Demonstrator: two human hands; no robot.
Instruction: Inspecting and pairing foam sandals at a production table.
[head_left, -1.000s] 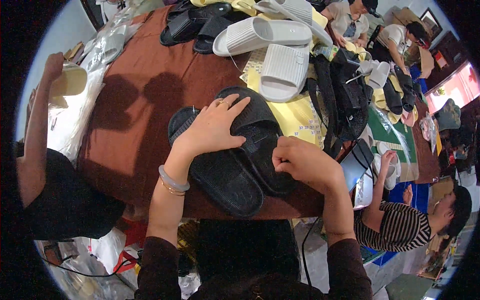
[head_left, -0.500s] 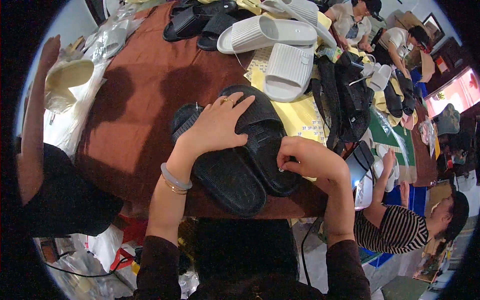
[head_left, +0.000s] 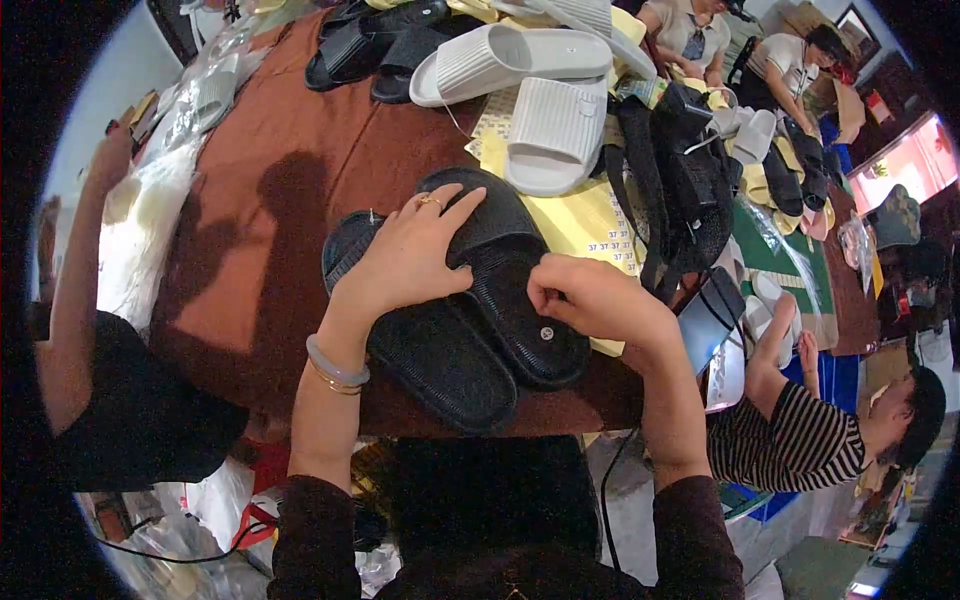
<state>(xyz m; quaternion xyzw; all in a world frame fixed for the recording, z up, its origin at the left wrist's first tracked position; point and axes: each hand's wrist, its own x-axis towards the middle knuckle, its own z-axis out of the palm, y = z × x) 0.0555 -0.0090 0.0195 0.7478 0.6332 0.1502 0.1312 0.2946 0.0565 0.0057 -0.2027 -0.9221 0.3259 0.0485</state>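
Note:
A pair of black slide slippers lies side by side before me, toes pointing away. My left hand [head_left: 410, 250] rests on their straps with its fingers spread, spanning the left slipper [head_left: 445, 365] and the right slipper [head_left: 500, 275]. A small round pale sticker [head_left: 547, 333] sits on the heel part of the right slipper's footbed. Just above that sticker, my right hand [head_left: 600, 300] is curled closed, and nothing shows in its fingers. Part of the left slipper's strap is hidden under my left hand.
Light grey slides [head_left: 555, 135] lie beyond, partly over yellow sticker sheets [head_left: 570, 225]. More black slides [head_left: 350, 55] are at the back. A black bag [head_left: 690, 180] stands on the right, near a co-worker's striped sleeve [head_left: 800, 430]. Another person's arm [head_left: 85, 260] reaches along the left edge.
My right fingers have lifted slightly off the footbed, and the round sticker at their tips now shows whole on it. My left hand keeps its place on the straps. The view has shifted slightly.

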